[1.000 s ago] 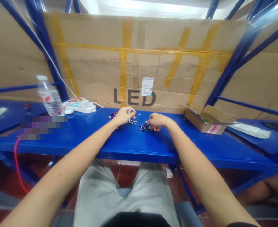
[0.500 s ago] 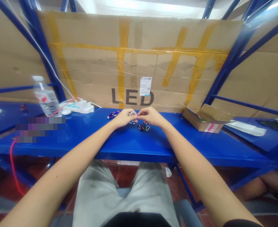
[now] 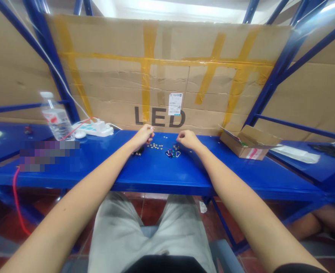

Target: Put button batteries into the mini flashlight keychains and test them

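At far left, a red cord [image 3: 16, 203] hangs by the end of a blue bench [image 3: 161, 172]. A clear bottle [image 3: 55, 119] with a white cap stands toward the back, and right of it a white power strip [image 3: 99, 128] lies near a tall cardboard sheet [image 3: 110, 87] that walls off the rear. Next comes the person's left hand [image 3: 144, 135], held over the bench with its fingers curled in; whether they close on anything, I cannot tell. Dark, shiny pieces [image 3: 139, 152] show just below that wrist, partly covered by the forearm. Small metal bits [image 3: 155, 146] are scattered just right of the left hand, in the gap between the two hands. Farther right, nearer the person, lies a little cluster of coloured clips [image 3: 171, 153], including purple, green and silver ones, apart from the left hand and just below the right fingertips. A few silver parts [image 3: 176, 146] sit between those clips and the right hand [image 3: 186, 139], whose thumb and fingers are bent toward each other; what is between them is too small to make out. Well to the right stands an open box [image 3: 245, 151], then a flat white packet [image 3: 296, 154].
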The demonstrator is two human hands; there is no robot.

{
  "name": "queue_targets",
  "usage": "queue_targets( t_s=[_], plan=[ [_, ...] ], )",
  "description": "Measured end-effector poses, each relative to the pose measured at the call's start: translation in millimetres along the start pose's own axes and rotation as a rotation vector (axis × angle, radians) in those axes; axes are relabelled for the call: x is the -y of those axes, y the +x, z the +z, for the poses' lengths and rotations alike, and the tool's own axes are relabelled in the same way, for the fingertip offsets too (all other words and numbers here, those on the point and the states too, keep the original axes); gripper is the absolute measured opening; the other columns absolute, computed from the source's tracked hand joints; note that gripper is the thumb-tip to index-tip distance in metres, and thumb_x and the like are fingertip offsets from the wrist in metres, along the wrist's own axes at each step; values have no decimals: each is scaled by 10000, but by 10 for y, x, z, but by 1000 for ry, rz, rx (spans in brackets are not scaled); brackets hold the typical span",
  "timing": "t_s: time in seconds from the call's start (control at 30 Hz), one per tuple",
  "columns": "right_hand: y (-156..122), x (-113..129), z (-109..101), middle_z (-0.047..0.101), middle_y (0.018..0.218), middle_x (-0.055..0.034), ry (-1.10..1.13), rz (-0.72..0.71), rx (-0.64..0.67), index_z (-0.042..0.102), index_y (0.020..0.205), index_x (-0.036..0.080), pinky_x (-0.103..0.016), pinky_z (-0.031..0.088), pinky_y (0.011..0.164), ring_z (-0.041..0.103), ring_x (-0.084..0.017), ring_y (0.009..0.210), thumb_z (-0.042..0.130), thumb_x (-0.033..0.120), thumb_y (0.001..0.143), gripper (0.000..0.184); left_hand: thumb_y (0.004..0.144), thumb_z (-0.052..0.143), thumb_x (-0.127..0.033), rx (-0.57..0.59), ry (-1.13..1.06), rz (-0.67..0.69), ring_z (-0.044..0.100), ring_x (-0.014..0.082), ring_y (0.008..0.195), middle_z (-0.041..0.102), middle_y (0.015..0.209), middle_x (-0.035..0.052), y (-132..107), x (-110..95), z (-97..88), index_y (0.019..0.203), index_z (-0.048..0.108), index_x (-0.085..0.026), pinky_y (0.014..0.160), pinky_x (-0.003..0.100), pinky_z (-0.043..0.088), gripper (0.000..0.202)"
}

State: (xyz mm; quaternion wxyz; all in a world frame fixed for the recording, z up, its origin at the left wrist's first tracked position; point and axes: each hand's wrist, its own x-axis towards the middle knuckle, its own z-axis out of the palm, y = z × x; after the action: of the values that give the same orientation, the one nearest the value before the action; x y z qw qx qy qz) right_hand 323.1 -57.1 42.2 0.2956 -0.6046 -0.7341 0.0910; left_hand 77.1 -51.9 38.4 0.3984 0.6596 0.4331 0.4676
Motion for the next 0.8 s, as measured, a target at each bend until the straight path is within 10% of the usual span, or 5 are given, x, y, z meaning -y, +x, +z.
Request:
queue_targets(
  t_s=[0.2, 0.37, 0.8],
  plan=[
    [84, -142, 95, 773, 944, -130, -23, 122, 24, 767, 864, 127, -258, 497, 790, 704, -207, 907, 677, 147, 824, 100, 853, 596, -341, -193, 475, 222, 654, 215, 850, 729, 896, 85, 9, 11, -293, 812, 672, -171, 803, 332, 480, 191],
    [95, -151, 124, 776, 903, -120, -19, 167, 84, 787, 860, 117, -240, 480, 716, 702, -192, 823, 702, 155, 793, 114, 706, 667, -242, -263, 608, 0, 663, 215, 731, 745, 803, 78, -11, -36, -557, 872, 723, -164, 681, 298, 484, 191],
    [118, -136, 150, 774, 914, -114, -7, 182, 52, 761, 818, 151, -261, 481, 754, 704, -228, 890, 627, 174, 845, 139, 593, 628, -128, 164, 1056, -448, 704, 235, 634, 716, 627, 87, -80, -118, -681, 640, 622, -176, 568, 264, 480, 67]
  ],
)
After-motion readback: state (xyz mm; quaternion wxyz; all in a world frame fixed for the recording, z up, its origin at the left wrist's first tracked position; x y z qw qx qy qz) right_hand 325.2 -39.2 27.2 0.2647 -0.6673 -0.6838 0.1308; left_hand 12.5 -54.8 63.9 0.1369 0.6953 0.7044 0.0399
